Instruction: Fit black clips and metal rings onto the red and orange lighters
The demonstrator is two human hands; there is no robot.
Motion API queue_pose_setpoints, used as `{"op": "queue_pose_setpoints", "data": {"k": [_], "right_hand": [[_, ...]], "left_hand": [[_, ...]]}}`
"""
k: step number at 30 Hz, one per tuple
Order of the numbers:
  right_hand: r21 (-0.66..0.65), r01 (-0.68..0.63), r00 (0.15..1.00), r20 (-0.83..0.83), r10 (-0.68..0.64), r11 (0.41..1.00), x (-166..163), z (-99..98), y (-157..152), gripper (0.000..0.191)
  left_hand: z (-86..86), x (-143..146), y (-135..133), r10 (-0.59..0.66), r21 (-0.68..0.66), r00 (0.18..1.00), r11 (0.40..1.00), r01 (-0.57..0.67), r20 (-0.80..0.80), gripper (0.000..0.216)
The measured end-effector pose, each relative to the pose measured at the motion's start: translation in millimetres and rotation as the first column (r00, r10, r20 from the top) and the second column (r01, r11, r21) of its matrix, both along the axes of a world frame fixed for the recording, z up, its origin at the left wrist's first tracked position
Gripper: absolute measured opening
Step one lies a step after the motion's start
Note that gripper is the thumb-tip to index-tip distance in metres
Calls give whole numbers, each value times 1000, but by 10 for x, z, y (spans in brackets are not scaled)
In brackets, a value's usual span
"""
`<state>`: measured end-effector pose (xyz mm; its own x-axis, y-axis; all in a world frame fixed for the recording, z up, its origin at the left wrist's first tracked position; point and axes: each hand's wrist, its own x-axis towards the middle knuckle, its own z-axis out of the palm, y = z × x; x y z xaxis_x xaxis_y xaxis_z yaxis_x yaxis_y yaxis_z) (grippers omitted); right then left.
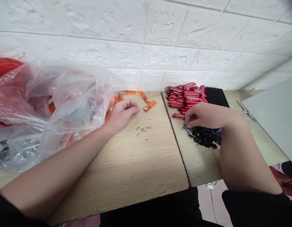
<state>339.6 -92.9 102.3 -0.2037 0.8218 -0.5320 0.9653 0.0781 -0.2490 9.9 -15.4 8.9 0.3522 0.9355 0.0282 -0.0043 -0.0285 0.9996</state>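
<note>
My left hand [123,114] rests on the wooden table [136,157] with its fingers curled loosely, beside two orange lighter bodies [147,101] and nothing visible in it. My right hand [202,115] is closed in a pinch over a heap of small black parts [204,136], next to a pile of red lighters [186,96]. What its fingertips hold is too small to make out. A few tiny metal rings [143,129] lie on the table between my hands.
A large clear plastic bag [48,107] with orange and metal parts fills the left side. A black tray [216,96] sits behind the red pile. A grey board [275,113] leans at right, metal tweezers [245,110] beside it. A white brick wall [146,41] backs the table.
</note>
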Motion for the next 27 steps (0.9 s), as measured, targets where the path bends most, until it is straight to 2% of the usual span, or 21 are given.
{"op": "queue_pose_setpoints", "data": {"k": [4,6,9,12,16,23,27], "right_hand": [[171,-30,999,29,26,985,-155,-21,-39,22],[282,-26,996,-74,49,959,-305,-87,-53,26],[395,-11,937,-317,147,919,-586,-274,-69,17],[436,-43,842,-469,268,899,-827,-508,-69,11],[462,-15,767,-563,307,887,-968,-722,-43,13],[483,10,728,-604,325,876,-989,-804,5,13],[468,-5,753,-580,312,884,-1000,-789,9,10]], "left_hand": [[-9,3,0,-3,-10,1000,1000,3,6,12],[-15,2,1,-9,-10,1000,1000,9,2,12],[-20,-4,1,-16,0,1000,1000,16,-12,13],[-19,-11,-1,-19,17,1000,1000,19,-17,13],[-8,-11,-5,-29,31,999,999,30,-26,13],[8,-6,-14,-27,37,999,999,28,-39,14],[18,-11,-25,-9,49,998,999,12,-59,14]]}}
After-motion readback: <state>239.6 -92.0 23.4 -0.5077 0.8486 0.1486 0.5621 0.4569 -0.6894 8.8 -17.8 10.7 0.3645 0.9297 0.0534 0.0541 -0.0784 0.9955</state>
